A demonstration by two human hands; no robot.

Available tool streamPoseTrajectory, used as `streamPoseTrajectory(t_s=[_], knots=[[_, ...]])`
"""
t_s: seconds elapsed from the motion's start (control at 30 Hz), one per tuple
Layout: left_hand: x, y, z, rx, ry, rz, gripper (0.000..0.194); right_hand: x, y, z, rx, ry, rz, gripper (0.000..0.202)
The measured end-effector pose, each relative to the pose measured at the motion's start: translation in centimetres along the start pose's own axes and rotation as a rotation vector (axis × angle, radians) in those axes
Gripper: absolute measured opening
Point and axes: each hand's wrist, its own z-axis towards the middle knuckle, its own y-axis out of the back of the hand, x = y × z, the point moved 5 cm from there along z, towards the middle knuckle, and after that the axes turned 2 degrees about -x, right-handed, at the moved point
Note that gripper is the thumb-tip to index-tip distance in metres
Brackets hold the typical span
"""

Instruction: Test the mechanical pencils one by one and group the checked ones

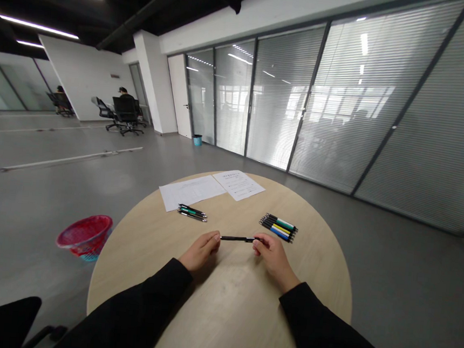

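Observation:
A black pen (234, 238) is held level just above the round wooden table (220, 303), one end in each hand. My left hand (204, 249) pinches its left end, and my right hand (271, 256) pinches its right end, where the clip seems to be. Beyond my left hand lies a small group of pens (192, 213), black with some green. Past my right hand, several more pens (278, 227) lie side by side in a row, with black, green, yellow, white and blue barrels. The fingertips hide both ends of the held pen.
Two printed paper sheets (192, 191) lie at the table's far edge. A red basket (84, 234) stands on the floor to the left. At lower left is a black chair (4, 316). A person (123, 93) sits among office chairs far back.

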Motion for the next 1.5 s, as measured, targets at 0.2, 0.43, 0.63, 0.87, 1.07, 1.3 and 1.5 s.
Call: streamPoseTrajectory(t_s=[0.2, 0.43, 0.63, 0.87, 1.07, 1.3, 1.5], knots=[[1.6, 0.0, -0.1, -0.075, 0.072, -0.017, 0.052, -0.1, -0.1, 0.0, 0.013, 0.008, -0.007, 0.031], [1.8, 0.7, 0.1, -0.171, 0.043, -0.084, 0.042, -0.3, 0.2, 0.2, -0.014, 0.032, -0.041, 0.032], [0.8, 1.0, 0.1, -0.183, -0.063, -0.133, 0.027, -0.6, 0.3, 0.3, -0.019, 0.030, -0.056, 0.032], [0.9, 1.1, 0.2, -0.213, 0.023, -0.104, 0.024, -0.2, 0.2, 0.1, -0.017, 0.029, -0.063, 0.031], [1.2, 1.1, 0.0, -0.228, 0.087, 0.034, 0.039, -0.2, 0.1, 0.1, 0.004, 0.024, -0.060, 0.028], [1.7, 1.0, 0.1, -0.217, 0.004, -0.052, 0.027, -1.0, 0.3, 0.4, 0.005, 0.023, -0.088, 0.030], [1.7, 0.9, 0.2, -0.177, -0.048, -0.086, 0.022, -1.0, 0.3, 0.4, -0.013, 0.027, -0.087, 0.029]])
